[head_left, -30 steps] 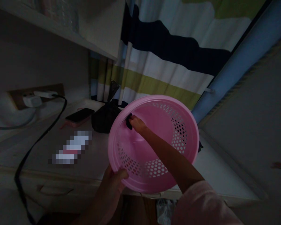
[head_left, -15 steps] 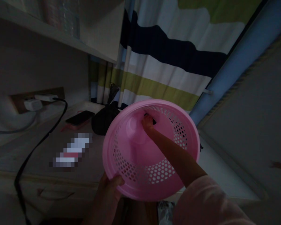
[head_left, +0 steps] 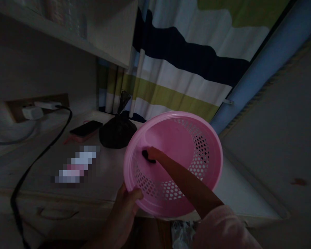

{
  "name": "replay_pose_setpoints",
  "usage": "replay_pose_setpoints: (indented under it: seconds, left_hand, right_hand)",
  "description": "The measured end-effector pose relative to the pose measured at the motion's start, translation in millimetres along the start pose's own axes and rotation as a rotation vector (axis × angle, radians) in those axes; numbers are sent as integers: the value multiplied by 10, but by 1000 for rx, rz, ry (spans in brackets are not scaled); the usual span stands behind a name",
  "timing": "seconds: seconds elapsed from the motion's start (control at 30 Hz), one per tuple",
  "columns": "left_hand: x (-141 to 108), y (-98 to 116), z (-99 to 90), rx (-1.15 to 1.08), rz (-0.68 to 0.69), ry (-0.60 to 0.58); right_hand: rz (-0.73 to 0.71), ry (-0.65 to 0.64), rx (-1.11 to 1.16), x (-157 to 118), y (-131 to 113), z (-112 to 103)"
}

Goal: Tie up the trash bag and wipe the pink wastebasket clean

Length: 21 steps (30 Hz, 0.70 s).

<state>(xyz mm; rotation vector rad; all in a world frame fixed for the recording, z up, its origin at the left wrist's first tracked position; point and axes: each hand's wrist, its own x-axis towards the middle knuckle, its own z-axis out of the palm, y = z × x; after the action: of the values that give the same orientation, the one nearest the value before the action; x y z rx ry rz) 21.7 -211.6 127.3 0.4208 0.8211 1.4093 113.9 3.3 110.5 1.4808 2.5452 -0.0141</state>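
A round pink plastic basket (head_left: pixel 168 211) with perforated walls is tilted so that its inside faces me. My left hand (head_left: pixel 128 205) grips its rim at the lower left, thumb over the edge. Reaching into the basket, my right hand (head_left: pixel 154 153) is closed on a small dark item (head_left: pixel 145 155), pressed to the inner wall on the left. Whether the dark item is a cloth or something else, I cannot make out. Left of the basket, a knotted black plastic bag (head_left: pixel 116 133) sits on the desk.
On the desk (head_left: pixel 109 169) lie a phone (head_left: pixel 86 128) and a pixelated item (head_left: pixel 77 166). A black cable (head_left: pixel 38 160) runs from the wall socket (head_left: pixel 37 105) down the left side. A striped curtain (head_left: pixel 171 76) hangs behind, and a shelf (head_left: pixel 106 52) juts out above.
My right hand has moved with the dark item down and left, from the basket's bottom to its left wall. The basket has shifted slightly right and its tilt has changed a little.
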Motion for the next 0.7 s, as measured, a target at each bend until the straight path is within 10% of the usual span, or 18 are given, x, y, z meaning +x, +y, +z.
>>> replay_pose_setpoints:
  seconds: [0.37, 0.7]
  left_hand:
    - [-26, 43, -7, -20, -32, -8]
    - [46, 78, 32, -52, -17, 64]
  right_hand:
    - [113, 396, -210, 285, 96, -426]
    - [-320, 88, -284, 246, 122, 45]
